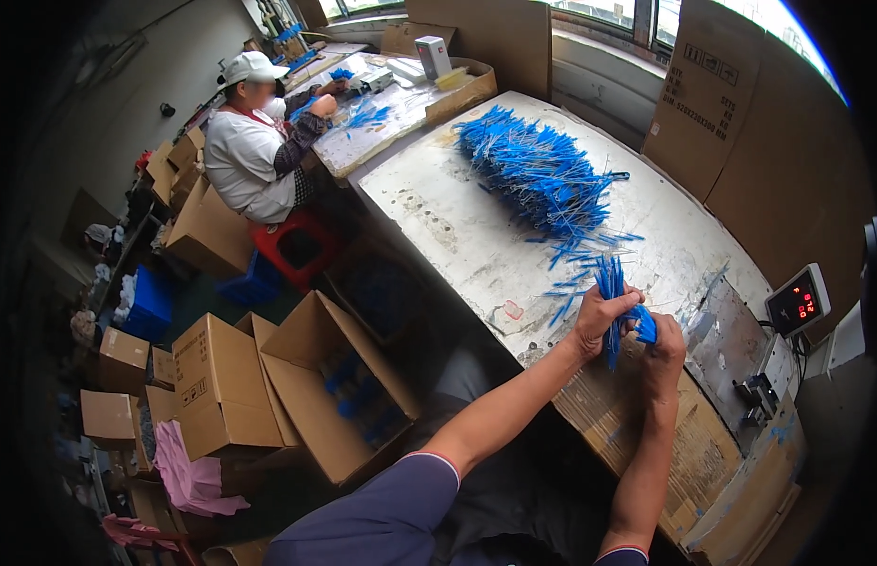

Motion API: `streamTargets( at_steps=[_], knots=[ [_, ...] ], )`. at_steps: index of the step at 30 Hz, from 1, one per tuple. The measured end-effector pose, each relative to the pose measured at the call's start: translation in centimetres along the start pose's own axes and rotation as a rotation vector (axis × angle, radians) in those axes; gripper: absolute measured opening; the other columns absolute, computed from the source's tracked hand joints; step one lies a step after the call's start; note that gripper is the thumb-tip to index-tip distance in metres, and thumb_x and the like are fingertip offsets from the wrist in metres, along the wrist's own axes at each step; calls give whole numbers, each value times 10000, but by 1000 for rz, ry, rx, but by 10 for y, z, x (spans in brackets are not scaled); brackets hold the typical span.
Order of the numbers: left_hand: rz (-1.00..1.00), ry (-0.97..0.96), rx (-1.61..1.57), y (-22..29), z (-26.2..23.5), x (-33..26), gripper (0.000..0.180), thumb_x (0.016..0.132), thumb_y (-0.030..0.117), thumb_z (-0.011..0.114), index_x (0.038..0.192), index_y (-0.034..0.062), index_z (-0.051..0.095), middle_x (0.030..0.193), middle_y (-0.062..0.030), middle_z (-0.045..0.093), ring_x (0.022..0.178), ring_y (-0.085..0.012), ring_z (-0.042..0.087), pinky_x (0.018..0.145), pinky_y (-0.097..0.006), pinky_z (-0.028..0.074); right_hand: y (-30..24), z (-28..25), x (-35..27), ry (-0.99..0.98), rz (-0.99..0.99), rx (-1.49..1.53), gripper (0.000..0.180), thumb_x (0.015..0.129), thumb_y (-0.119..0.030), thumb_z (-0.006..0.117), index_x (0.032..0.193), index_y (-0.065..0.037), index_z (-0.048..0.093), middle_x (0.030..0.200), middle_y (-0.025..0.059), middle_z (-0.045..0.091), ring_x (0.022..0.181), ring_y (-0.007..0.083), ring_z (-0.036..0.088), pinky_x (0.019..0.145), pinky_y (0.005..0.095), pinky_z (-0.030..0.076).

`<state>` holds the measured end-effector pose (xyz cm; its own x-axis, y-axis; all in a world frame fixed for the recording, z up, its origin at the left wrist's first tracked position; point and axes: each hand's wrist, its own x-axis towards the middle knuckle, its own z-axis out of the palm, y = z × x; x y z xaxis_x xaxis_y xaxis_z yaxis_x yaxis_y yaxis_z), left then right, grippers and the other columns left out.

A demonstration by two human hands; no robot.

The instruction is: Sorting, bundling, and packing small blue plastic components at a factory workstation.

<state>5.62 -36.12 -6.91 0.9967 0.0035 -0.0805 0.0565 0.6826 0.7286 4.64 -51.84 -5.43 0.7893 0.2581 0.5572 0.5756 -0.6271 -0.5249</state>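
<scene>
My left hand (601,319) is closed round an upright bundle of thin blue sticks (609,277), which shows above and below the fist. Close beside it on the right, my right hand (664,355) is closed on a second blue bunch (647,328), apparently of the same sticks; its far end is hidden by the fingers. Both hands are over the near edge of the white worktable (429,222). Beyond them lies a large heap of blue sticks with pale thin ends (537,174), and loose ones (572,283) are scattered between heap and hands.
A device with a red digital display (797,302) stands to the right, near a small metal fixture (757,398). Flattened cardboard (637,415) covers the table's near edge. An open carton (358,443) sits at lower left. Another person (255,151) works at the far table (349,151).
</scene>
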Motion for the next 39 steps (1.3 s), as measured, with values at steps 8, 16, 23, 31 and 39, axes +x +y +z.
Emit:
streamTargets(
  at_steps=[8, 16, 23, 31, 39],
  knots=[
    [59, 4, -108, 2, -1, 7, 114, 938, 109, 696, 948, 82, 585, 986, -143, 697, 523, -113, 581, 420, -245, 432, 8, 0, -14, -84, 212, -127, 241, 837, 75, 554, 1045, -13, 638, 939, 222, 675, 883, 436, 667, 762, 510, 507],
    [180, 139, -35, 22, -27, 9, 60, 953, 76, 660, 970, 68, 604, 912, -111, 673, 618, -158, 597, 507, -291, 466, -3, 7, 15, 389, 519, 1203, 163, 965, -39, 691, 1108, 39, 681, 894, 64, 690, 763, 147, 652, 739, 291, 549],
    [205, 89, 103, -10, -7, 6, 60, 959, 67, 651, 931, 63, 598, 859, -114, 668, 577, -171, 605, 494, -295, 471, 25, 2, -6, 401, 583, 1189, 165, 905, 10, 732, 1067, 33, 708, 937, 76, 725, 767, 151, 688, 727, 296, 570],
    [136, -26, 131, -4, -9, 1, 94, 966, 69, 656, 1027, 67, 585, 883, -93, 658, 645, -169, 624, 533, -289, 502, 12, -5, -3, 308, 645, 1298, 136, 954, -64, 698, 1058, 23, 709, 871, 88, 719, 718, 155, 692, 656, 297, 574],
    [143, -34, 207, 2, -6, 7, 164, 967, 86, 678, 1097, 38, 591, 953, -102, 673, 629, -139, 607, 521, -266, 488, 10, -13, 2, 24, 756, 1377, 209, 958, -97, 696, 1084, 68, 678, 850, 102, 713, 618, 125, 631, 540, 277, 531]
  ],
)
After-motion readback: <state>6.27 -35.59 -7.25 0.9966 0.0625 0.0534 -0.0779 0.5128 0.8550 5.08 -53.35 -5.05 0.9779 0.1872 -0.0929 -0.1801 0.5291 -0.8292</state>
